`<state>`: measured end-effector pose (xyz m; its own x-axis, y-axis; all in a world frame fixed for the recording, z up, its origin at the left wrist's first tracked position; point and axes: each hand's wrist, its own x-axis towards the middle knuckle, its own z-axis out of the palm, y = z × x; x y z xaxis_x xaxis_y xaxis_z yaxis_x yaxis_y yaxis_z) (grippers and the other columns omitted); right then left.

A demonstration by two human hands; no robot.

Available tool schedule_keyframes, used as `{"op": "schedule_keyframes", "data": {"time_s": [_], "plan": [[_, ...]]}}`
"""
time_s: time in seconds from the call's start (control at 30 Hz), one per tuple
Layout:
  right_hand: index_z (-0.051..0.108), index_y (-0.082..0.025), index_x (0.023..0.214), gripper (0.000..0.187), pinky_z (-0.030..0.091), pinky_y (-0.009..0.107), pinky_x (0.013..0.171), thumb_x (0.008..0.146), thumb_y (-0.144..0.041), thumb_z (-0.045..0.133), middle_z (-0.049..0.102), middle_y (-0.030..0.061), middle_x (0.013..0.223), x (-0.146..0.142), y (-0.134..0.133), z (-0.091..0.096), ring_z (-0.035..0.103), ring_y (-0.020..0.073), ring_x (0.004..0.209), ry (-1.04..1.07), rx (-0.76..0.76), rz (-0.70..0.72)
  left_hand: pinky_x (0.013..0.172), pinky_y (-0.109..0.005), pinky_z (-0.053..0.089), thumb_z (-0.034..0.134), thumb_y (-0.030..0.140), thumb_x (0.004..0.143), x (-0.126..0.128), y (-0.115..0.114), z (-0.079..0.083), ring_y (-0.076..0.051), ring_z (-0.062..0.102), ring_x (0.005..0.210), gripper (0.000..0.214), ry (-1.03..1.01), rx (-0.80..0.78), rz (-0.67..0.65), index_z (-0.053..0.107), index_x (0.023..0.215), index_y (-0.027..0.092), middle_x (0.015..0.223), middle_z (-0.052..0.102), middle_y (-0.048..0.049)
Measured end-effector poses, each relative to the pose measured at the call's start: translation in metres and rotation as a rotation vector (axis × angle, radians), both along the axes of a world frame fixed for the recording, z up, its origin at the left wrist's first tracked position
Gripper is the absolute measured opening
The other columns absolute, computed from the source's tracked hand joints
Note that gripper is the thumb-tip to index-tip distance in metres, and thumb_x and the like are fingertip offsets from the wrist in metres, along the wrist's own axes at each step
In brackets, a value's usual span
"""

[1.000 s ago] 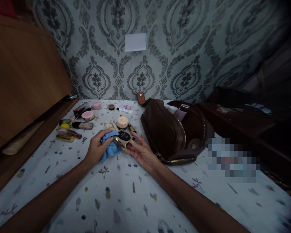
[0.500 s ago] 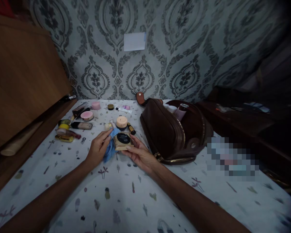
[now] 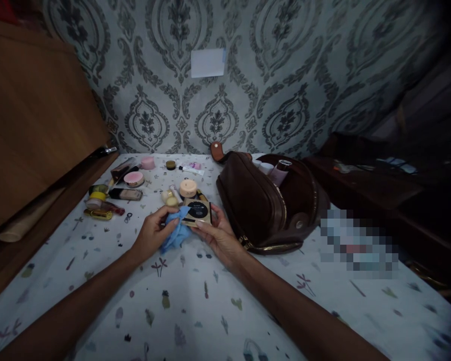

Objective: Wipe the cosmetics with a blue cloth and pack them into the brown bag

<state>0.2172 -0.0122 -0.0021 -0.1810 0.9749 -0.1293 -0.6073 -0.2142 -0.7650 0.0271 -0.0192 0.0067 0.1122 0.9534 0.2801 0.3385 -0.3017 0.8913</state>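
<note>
My right hand (image 3: 222, 234) grips a flat, square gold compact (image 3: 206, 216) with a dark oval on its face, thumb in front and fingers behind. Pinched in my left hand (image 3: 155, 231) is a crumpled blue cloth (image 3: 177, 235), pressed against the compact's left side and lower front. Just behind the compact stands a jar with a peach lid (image 3: 188, 188). Small pale yellow containers (image 3: 170, 197) sit behind my left fingers. A dark little bottle beside the jar is partly hidden by the compact.
An unzipped brown leather bag (image 3: 248, 200) stands at right with a pink bottle (image 3: 280, 173) inside. Several cosmetics lie at left, including a pink round compact (image 3: 134, 179), a foundation bottle (image 3: 126, 194) and a gold tube (image 3: 98, 214). A wooden cabinet (image 3: 41, 100) borders the left.
The cloth has moved from the compact's left edge onto its lower front. The compact has shifted slightly right and up, uncovering more of the yellow containers and covering more of the dark bottle.
</note>
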Motion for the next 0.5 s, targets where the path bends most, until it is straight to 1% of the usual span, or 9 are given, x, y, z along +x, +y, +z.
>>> {"op": "schedule_keyframes", "data": {"time_s": [0.1,0.17,0.2,0.27,0.33,0.43,0.5], "plan": [[0.044,-0.030,0.116,0.076,0.059,0.028,0.069,0.056,-0.014,0.087,0.064,-0.0010,0.117,0.0000,-0.0003,-0.0008,0.067,0.0178,0.093,-0.059,0.046,0.007,0.061,-0.022,0.045,0.062,0.039,0.084,-0.0010,0.0019,0.0026,-0.013,0.055,0.068,0.022,-0.035,-0.010,-0.004,0.064,0.091,0.018,0.077,0.063,0.0011],[0.042,-0.031,0.119,0.077,0.056,0.025,0.062,0.057,-0.017,0.087,0.063,0.0008,0.121,0.0001,-0.0007,-0.0015,0.066,0.0180,0.091,-0.104,0.079,0.026,0.064,-0.023,0.045,0.061,0.039,0.085,-0.0017,0.0030,0.0027,-0.014,0.056,0.070,0.022,-0.013,0.004,0.012,0.064,0.092,0.018,0.080,0.064,0.0007],[0.042,-0.031,0.120,0.079,0.055,0.025,0.060,0.057,-0.017,0.087,0.063,0.0014,0.122,0.0002,-0.0010,-0.0017,0.066,0.0184,0.091,-0.124,0.097,0.038,0.066,-0.023,0.046,0.061,0.039,0.086,-0.0020,0.0033,0.0022,-0.014,0.057,0.072,0.023,0.007,0.011,0.025,0.064,0.094,0.018,0.083,0.066,0.0002],[0.041,-0.032,0.122,0.082,0.054,0.026,0.063,0.056,-0.018,0.087,0.063,0.0021,0.121,0.0002,-0.0018,-0.0018,0.065,0.0196,0.094,-0.155,0.131,0.061,0.069,-0.025,0.046,0.059,0.040,0.087,-0.0026,0.0037,0.0009,-0.015,0.059,0.075,0.024,0.045,0.023,0.060,0.065,0.098,0.019,0.088,0.067,-0.0003],[0.040,-0.031,0.124,0.084,0.055,0.028,0.071,0.056,-0.018,0.087,0.064,0.0025,0.119,0.0000,-0.0029,-0.0014,0.065,0.0204,0.098,-0.175,0.172,0.083,0.069,-0.025,0.046,0.058,0.039,0.087,-0.0032,0.0039,0.0002,-0.015,0.059,0.075,0.024,0.080,0.037,0.099,0.065,0.099,0.019,0.088,0.068,0.0000],[0.038,-0.030,0.126,0.084,0.053,0.030,0.084,0.058,-0.019,0.087,0.063,0.0031,0.120,-0.0006,-0.0042,-0.0017,0.065,0.0191,0.101,-0.202,0.238,0.126,0.069,-0.025,0.046,0.058,0.037,0.087,-0.0038,0.0042,0.0016,-0.017,0.061,0.079,0.022,0.130,0.078,0.137,0.065,0.098,0.020,0.089,0.068,-0.0002],[0.037,-0.030,0.127,0.084,0.052,0.031,0.087,0.060,-0.021,0.087,0.062,0.0035,0.121,-0.0010,-0.0045,-0.0030,0.065,0.0180,0.100,-0.230,0.285,0.159,0.072,-0.026,0.046,0.058,0.036,0.087,-0.0038,0.0044,0.0034,-0.018,0.062,0.083,0.021,0.157,0.121,0.141,0.065,0.098,0.020,0.092,0.068,-0.0011]]}}
